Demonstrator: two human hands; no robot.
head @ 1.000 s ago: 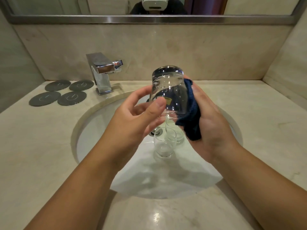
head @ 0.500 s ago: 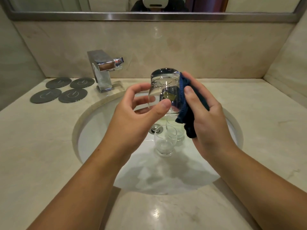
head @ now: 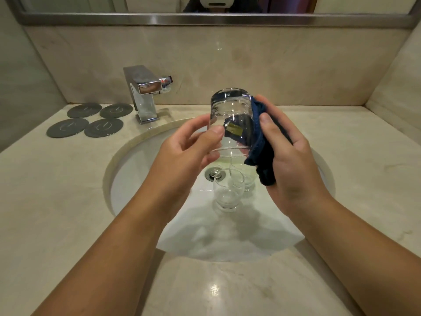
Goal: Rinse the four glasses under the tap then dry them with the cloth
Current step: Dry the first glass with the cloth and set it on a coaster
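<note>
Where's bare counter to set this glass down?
Right counter, between basin rim and side wall: bare, roomiest. Left counter, in front of the coasters: bare. Crowded: back-left corner with coasters and tap; basin floor, two glasses by the drain.

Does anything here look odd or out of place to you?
Only mildly: the front glass and rear glass stand upright inside the sink, beside the drain, rather than on the counter. Nothing looks spilled or broken.

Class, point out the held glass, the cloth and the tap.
glass (head: 231, 110), head view, on its clear wall near the base.
cloth (head: 264, 156), head view, on its dark blue fold.
tap (head: 145, 99), head view, on its upright body.
</note>
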